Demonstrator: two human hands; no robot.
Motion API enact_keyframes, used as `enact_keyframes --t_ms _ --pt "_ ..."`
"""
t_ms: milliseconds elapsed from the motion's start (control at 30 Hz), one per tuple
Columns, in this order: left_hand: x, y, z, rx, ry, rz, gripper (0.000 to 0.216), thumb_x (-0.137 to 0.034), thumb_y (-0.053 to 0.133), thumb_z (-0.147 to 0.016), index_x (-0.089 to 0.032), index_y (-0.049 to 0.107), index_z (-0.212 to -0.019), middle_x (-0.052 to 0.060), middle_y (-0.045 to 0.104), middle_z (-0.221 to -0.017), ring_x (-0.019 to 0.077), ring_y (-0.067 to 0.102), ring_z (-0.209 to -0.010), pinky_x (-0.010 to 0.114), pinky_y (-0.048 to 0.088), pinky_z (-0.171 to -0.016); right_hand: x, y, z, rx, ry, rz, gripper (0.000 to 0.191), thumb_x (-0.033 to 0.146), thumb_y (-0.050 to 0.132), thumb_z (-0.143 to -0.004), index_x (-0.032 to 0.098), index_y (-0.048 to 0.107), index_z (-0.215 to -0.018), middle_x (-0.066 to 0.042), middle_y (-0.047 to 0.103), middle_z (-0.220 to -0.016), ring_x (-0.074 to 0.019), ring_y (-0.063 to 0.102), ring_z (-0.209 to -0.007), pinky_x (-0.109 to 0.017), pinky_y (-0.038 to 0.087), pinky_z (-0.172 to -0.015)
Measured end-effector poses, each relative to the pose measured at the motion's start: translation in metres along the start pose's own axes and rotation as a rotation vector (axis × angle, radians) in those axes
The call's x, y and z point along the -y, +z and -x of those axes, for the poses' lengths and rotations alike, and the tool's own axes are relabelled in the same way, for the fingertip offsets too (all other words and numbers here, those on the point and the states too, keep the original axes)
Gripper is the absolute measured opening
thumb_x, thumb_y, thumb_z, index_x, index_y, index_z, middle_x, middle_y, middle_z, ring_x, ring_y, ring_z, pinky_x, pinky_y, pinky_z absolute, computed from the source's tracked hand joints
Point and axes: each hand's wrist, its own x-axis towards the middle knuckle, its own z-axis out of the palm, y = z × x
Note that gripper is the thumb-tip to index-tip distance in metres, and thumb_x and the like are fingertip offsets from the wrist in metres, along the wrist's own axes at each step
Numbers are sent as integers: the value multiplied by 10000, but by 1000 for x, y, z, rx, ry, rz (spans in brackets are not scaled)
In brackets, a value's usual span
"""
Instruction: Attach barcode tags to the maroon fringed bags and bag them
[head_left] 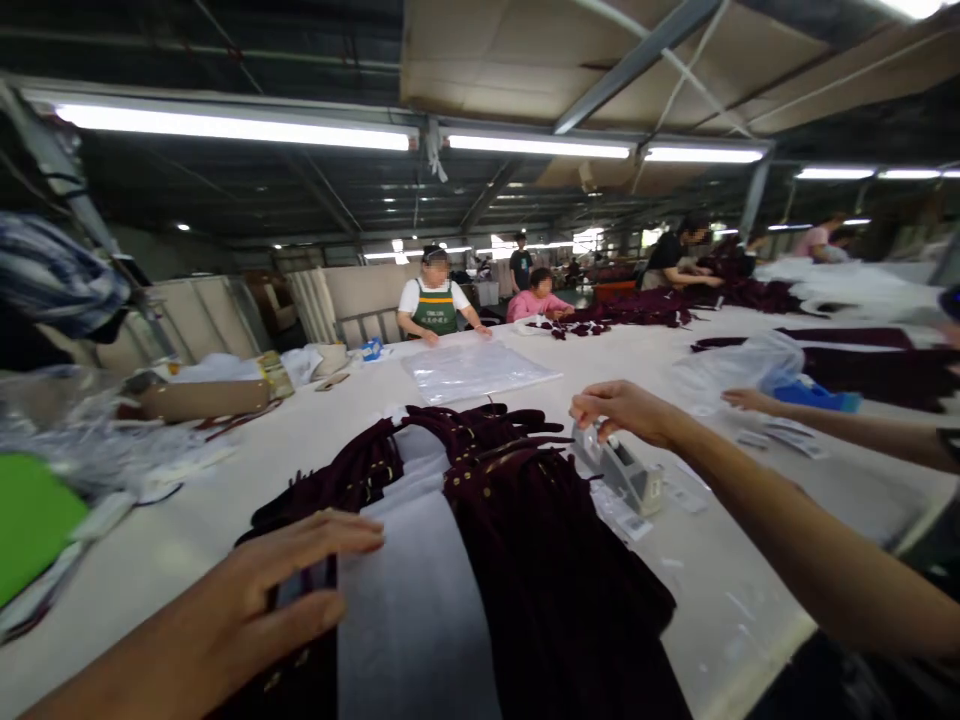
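A stack of dark maroon garments (555, 560) with small gold-coloured studs lies in front of me, folded about a pale grey-white sheet (412, 590). My left hand (277, 580) rests at the left edge of that sheet, fingers stretched out and thumb apart. Beyond the garments on the right, my right hand (619, 408) is over the roll end of a grey tape dispenser (626, 475), its fingertips pinched together. Whatever is between those fingertips is too small to make out. Printed white labels (630, 522) lie beside the dispenser.
A co-worker's hand (750, 400) reaches in from the right near a blue object (817, 393) and clear plastic. Across the white table (352, 400), a person in a green apron (435, 310) handles a clear plastic bag (480, 372). Crumpled plastic (135, 440) and a cardboard box (206, 398) are left.
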Motion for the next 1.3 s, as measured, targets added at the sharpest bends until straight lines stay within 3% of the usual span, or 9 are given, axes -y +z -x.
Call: enact_keyframes --t_ms 100,167,267,367,500,633,833,1133,1300 --pt "-28 -7 -22 73 -68 109 353 -479 588 -858 -303 716 -1135 31 704 -1180 236 650 -1020 333 504 -930 51 37 15 260 -104 -172 469 598 707 -765 133 701 -823 -74 670 -763 -147 623 -657 -242 537 -545" --pt "-42 -9 -33 -5 -51 112 308 -401 594 -868 -266 714 -1118 44 701 -1139 226 628 -1023 335 485 -940 82 65 24 377 -162 -172 460 602 686 -794 146 714 -843 -75 675 -767 -149 625 -645 -249 539 -540" --pt "-54 -9 -41 -56 -34 241 509 -337 713 -793 -259 611 -1285 54 666 -1221 222 597 -1070 346 453 -970 118 104 34 474 -287 -81 459 616 637 -833 168 730 -867 -76 685 -756 -143 624 -585 -253 531 -518" --pt "-55 -9 -39 35 4 473 540 -318 694 -828 -209 545 -1336 78 689 -1168 202 615 -1030 322 455 -917 137 134 37 486 -423 32 438 606 605 -864 190 741 -863 -65 687 -714 -122 610 -519 -232 504 -472" --pt "-35 -13 -24 113 -78 647 325 -422 597 -903 -137 635 -1056 55 712 -814 156 625 -748 269 454 -727 138 155 32 432 -389 -39 425 604 718 -768 194 755 -875 -52 663 -631 -141 607 -480 -227 485 -381" --pt "-16 -21 -5 83 -166 710 341 -486 639 -864 -148 633 -909 23 680 -741 147 624 -723 263 452 -729 133 163 26 458 -276 -128 427 573 800 -688 197 751 -886 -38 650 -590 -144 605 -439 -223 479 -350" --pt "-18 -30 8 -25 -182 649 302 -464 578 -897 -165 581 -858 -29 596 -609 130 600 -627 245 439 -666 140 179 35 523 -177 -266 413 521 830 -666 176 731 -872 -23 640 -602 -133 589 -453 -208 439 -359" --pt "-2 -33 11 -67 -76 807 353 -531 558 -909 -182 522 -866 -49 553 -579 114 577 -574 216 418 -605 139 218 54 721 -94 -796 235 338 849 -678 220 666 -769 -67 678 -996 -138 609 -748 -241 467 -589" --pt "9 -32 19 -6 -152 794 383 -577 520 -913 -195 519 -948 -46 573 -595 73 416 -419 184 284 -436 134 225 55 743 -79 -911 202 376 793 -736 248 638 -754 -7 558 -692 -117 490 -571 -254 418 -526"
